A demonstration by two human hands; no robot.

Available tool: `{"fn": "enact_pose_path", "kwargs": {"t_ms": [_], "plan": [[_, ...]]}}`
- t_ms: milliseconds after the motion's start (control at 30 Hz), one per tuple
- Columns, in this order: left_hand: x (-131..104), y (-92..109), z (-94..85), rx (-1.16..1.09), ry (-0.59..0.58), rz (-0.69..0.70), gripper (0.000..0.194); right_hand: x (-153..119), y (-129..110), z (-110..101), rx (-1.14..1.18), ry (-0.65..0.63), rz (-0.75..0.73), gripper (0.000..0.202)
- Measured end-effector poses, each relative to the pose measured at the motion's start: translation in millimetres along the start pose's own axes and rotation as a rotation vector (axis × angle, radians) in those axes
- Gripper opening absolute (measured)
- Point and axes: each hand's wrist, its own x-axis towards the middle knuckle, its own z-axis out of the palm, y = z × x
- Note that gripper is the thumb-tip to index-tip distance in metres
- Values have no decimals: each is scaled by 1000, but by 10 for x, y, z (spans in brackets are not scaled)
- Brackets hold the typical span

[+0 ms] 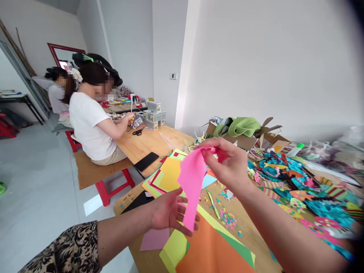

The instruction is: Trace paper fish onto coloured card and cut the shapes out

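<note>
A bright pink craft sheet (193,174), bent and hanging down in a narrowing strip, is held up over the table. My right hand (229,161) pinches its upper end between thumb and fingers. Beside the lower strip is my left hand (173,212), fingers spread and partly hidden behind the pink; whether they touch it I cannot tell. Below lie an orange sheet (214,248), a yellow-green sheet (174,248) and a mauve sheet (155,239). Farther back, a stack of coloured sheets has a yellow-orange one (169,173) on top.
Small coloured scraps (227,219) lie on the wooden table (247,223). Colourful cut-out pieces (298,189) crowd the right side, with a cardboard box (241,141) behind. A black phone (146,162) and scissors (138,131) lie near a seated person in white (88,117).
</note>
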Motion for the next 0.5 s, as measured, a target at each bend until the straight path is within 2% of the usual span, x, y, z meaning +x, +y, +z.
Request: {"fn": "enact_pose_path", "kwargs": {"t_ms": [67,167,200,300,400,433,500], "plan": [[-35,164,-9,-31,-31,142,41,151,31,114,-12,-18,-38,14],[-149,629,-68,2,156,457,10,302,55,181,-62,-81,-112,17],[-191,810,-98,7,183,505,8,329,69,178,-86,-109,-142,19],[-278,1271,-203,82,309,648,18,319,175,134,-150,-163,-187,25],[-252,1450,-337,115,374,615,22,180,383,108,-178,-181,-167,24],[-211,1444,-388,122,377,545,25,120,464,111,-177,-190,-151,24],[-93,1363,-493,155,373,364,43,15,622,131,-183,-216,-100,23]]}}
